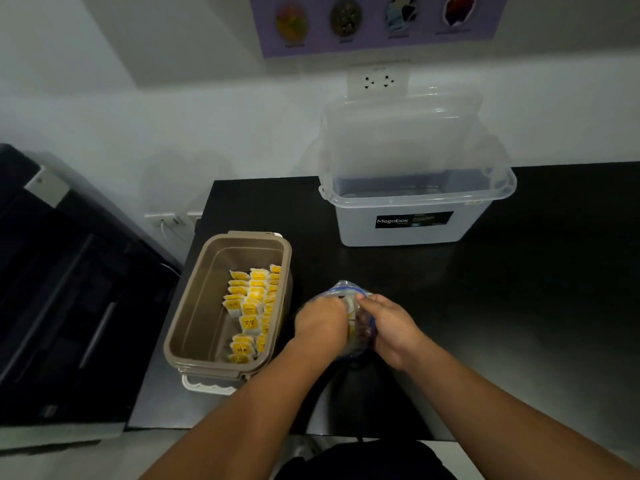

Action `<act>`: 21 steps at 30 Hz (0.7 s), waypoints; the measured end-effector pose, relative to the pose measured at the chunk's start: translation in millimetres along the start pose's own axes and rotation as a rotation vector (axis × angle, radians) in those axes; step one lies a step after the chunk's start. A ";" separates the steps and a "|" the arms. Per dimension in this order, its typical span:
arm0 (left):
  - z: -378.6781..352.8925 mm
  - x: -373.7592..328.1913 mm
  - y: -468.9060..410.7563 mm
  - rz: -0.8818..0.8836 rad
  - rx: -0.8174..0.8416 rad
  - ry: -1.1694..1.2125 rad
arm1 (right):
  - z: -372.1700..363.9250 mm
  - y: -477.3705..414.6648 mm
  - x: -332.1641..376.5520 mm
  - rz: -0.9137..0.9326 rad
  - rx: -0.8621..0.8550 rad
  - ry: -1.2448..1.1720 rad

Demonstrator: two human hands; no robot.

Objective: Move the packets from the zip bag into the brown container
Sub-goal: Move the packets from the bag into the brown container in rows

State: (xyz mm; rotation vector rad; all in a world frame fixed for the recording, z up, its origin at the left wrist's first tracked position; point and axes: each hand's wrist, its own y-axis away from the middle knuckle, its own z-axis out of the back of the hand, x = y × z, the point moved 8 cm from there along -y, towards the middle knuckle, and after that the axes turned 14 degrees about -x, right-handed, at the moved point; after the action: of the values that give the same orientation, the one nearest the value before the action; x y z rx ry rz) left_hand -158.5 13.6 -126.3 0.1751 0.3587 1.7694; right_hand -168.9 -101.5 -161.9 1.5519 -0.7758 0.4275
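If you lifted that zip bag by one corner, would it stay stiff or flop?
Probably flop: the zip bag is thin clear film, bunched between the left hand and right hand. Likely light: only small packets show inside.

clear Megabox tub (pixel 412 223), lid propped behind | black counter (pixel 519 289) | wall socket (pixel 378 81) | poster (pixel 374 22)

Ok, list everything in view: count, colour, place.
brown container: one, brown, open, counter's left end
packets: many, yellow and white, inside the brown container
zip bag: one, clear with blue seal, between the hands
storage box: one, clear, lid raised, back of counter
counter: one, black, centre
socket: one, white, wall behind box
poster: one, purple, wall above
appliance: one, black, far left
left hand: at the bag's mouth, fingers hidden
right hand: grips the zip bag
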 end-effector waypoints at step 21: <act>139.7 94.2 21.3 -0.079 -0.320 0.465 | -20.2 -17.9 25.4 -0.001 0.014 0.047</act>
State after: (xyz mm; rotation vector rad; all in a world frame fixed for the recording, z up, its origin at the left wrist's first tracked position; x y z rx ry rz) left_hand -156.6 121.2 5.0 -0.4793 0.4009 1.7525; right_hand -135.2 -87.8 -154.7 1.5504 -0.7369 0.4676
